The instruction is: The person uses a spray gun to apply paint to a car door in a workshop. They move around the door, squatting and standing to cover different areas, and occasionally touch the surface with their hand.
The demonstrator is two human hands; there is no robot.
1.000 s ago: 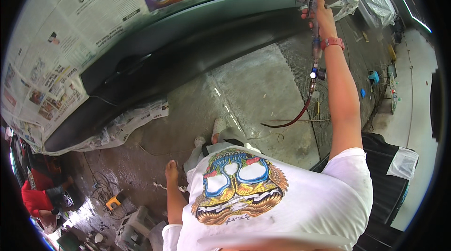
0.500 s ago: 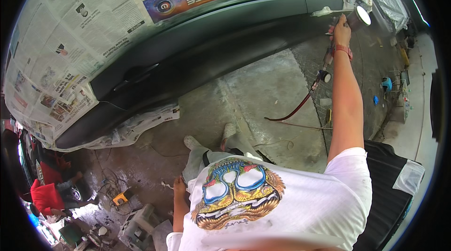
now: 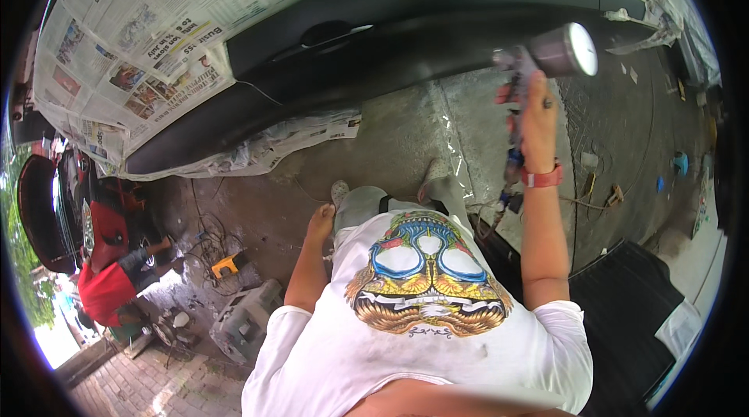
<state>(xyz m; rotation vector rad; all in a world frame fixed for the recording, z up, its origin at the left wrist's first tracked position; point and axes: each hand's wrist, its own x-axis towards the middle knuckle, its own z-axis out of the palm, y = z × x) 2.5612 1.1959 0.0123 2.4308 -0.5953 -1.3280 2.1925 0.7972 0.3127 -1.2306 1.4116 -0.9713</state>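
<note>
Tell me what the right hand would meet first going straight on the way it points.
Probably the dark car panel, which lies ahead beyond the spray gun that the right hand holds; the fisheye view leaves the depth between them unclear.

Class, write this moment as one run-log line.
right hand: holds spray gun | left hand: beside left leg | dark panel: bordered by newspaper

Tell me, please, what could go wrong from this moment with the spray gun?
The spray gun in the right hand is beside the dark panel, so a careless swing might mark its surface. The newspaper along the panel's lower edge looks crumpled, so it could lift and touch the panel. Tangled cables lie on the floor; someone might trip.
</note>
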